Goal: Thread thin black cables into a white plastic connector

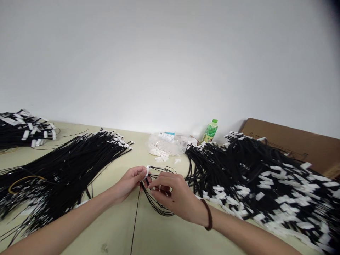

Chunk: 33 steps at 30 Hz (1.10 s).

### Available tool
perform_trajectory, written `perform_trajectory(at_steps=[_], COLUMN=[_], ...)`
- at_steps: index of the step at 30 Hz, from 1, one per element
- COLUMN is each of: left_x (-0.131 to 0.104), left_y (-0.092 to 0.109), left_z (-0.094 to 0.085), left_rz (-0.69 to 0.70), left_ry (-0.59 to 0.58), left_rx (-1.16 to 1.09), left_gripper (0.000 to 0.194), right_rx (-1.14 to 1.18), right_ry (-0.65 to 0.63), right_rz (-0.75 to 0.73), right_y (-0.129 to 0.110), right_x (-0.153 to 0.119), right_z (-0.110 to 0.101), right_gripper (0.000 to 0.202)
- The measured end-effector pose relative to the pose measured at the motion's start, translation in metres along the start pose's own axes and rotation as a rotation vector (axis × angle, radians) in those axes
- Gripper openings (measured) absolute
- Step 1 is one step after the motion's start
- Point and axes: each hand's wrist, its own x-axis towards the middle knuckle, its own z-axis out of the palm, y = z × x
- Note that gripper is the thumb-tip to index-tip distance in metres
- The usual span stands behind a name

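Near the middle of the table, my left hand (pixel 132 180) pinches a white connector (pixel 148 171) with black wires running from it. The wires form a loop (pixel 159 209) that bends below and behind my right hand (pixel 172 191). Just right of the connector, the right hand's thumb and fingers are closed around thin black wire ends; the fingertips partly hide them. One thin dark wire (pixel 136 216) hangs from the connector toward the near edge. A brown band circles the right wrist.
A bundle of black wires (pixel 79 159) lies left, another (pixel 23 127) farther back. A clear bag of white connectors (pixel 167 145) and a green-capped bottle (pixel 210 131) stand at the back. Right are a large pile of wires with white connectors (pixel 252 170) and a cardboard box (pixel 292 141).
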Motion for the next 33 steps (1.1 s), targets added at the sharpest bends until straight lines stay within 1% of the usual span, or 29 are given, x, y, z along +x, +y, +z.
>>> perform_trajectory(at_steps=[3,7,9,12,16,18,20,23,25,29,31,33], left_x=[0.000,0.001,0.000,-0.001,-0.003,-0.003,-0.002,-0.002,-0.002,-0.001,-0.001,-0.001], left_y=[0.000,-0.001,-0.001,0.000,0.000,-0.001,-0.001,-0.001,-0.001,-0.002,-0.002,-0.001], left_z=[0.000,-0.001,-0.001,0.000,-0.001,-0.002,-0.004,-0.005,-0.006,-0.006,-0.006,-0.006], left_rz=[0.001,-0.030,-0.035,-0.028,0.007,0.008,-0.009,-0.031,-0.040,-0.072,-0.089,-0.094], left_ry=[0.001,0.036,0.047,0.039,0.051,0.059,0.050,0.042,0.045,0.040,0.046,0.056], left_rx=[-0.016,-0.024,-0.029,-0.021,-0.005,0.001,0.008,0.010,0.009,0.013,0.011,0.011], left_gripper=[0.036,0.037,0.038,0.037,0.034,0.034,0.035,0.035,0.035,0.035,0.035,0.034], right_rx=[0.061,0.118,0.128,0.153,0.168,0.166,0.166,0.116,0.038,-0.125,-0.191,-0.223], right_ry=[-0.021,-0.013,-0.005,0.023,0.121,0.190,0.263,0.349,0.366,0.331,0.284,0.234], right_rz=[0.026,0.018,0.011,0.011,0.007,0.008,-0.004,-0.070,-0.147,-0.301,-0.386,-0.453], right_y=[-0.010,-0.020,-0.022,-0.023,-0.019,-0.016,-0.012,-0.009,-0.009,-0.015,-0.022,-0.033], right_x=[-0.001,-0.005,-0.008,-0.011,-0.011,-0.010,-0.010,-0.012,-0.014,-0.015,-0.012,-0.010], right_z=[-0.001,0.003,0.006,0.009,0.010,0.011,0.012,0.013,0.011,0.000,-0.011,-0.027], right_gripper=[0.011,0.011,0.015,0.029,0.045,0.046,0.042,0.034,0.032,0.027,0.032,0.037])
